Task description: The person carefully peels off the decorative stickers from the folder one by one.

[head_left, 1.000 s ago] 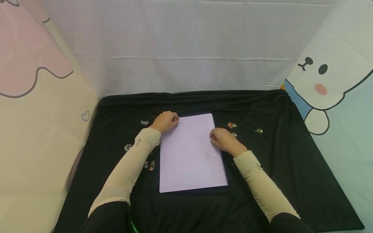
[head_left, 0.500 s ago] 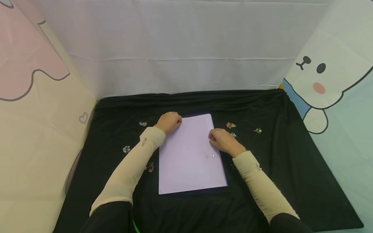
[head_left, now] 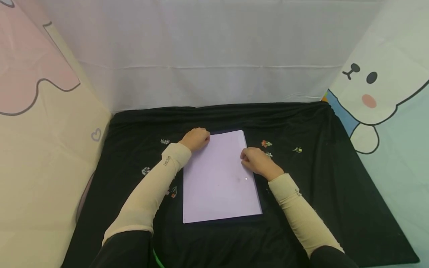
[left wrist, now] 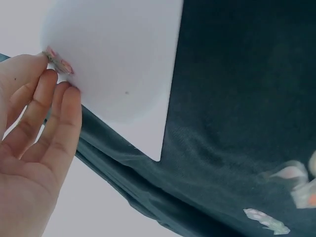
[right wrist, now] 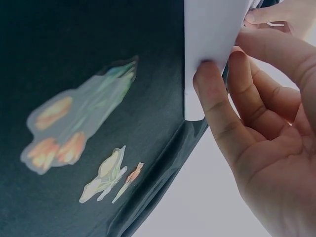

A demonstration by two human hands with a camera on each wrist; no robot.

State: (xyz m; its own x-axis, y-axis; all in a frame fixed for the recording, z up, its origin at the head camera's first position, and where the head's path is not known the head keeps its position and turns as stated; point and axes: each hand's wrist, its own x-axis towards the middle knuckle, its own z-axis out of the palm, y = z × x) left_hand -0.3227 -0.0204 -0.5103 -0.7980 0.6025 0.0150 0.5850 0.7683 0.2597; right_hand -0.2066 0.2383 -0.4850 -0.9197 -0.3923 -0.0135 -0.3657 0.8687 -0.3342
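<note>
A pale lilac rectangular pad (head_left: 218, 178) lies on the black cloth, its kind not plain. At its upper left corner my left hand (head_left: 196, 139) pinches a small pink flower sticker (left wrist: 58, 61) between thumb and fingertips; the left wrist view shows the sticker against the pad's surface. In the head view the hand hides it. My right hand (head_left: 261, 162) is at the pad's right edge, fingers loosely bent and fingertips touching it. An orange tulip sticker (right wrist: 79, 116) lies beside that hand in the right wrist view.
Black cloth (head_left: 335, 208) covers the table. Loose flower stickers lie on both sides of the pad, such as an orange one (head_left: 266, 143), a yellow one (head_left: 297, 150) and a pale one (head_left: 145, 171). A white curtain (head_left: 214, 74) hangs behind.
My left hand has shifted slightly right along the pad's top edge and now covers the small sticker mark seen there earlier. My right hand has stayed at the right edge.
</note>
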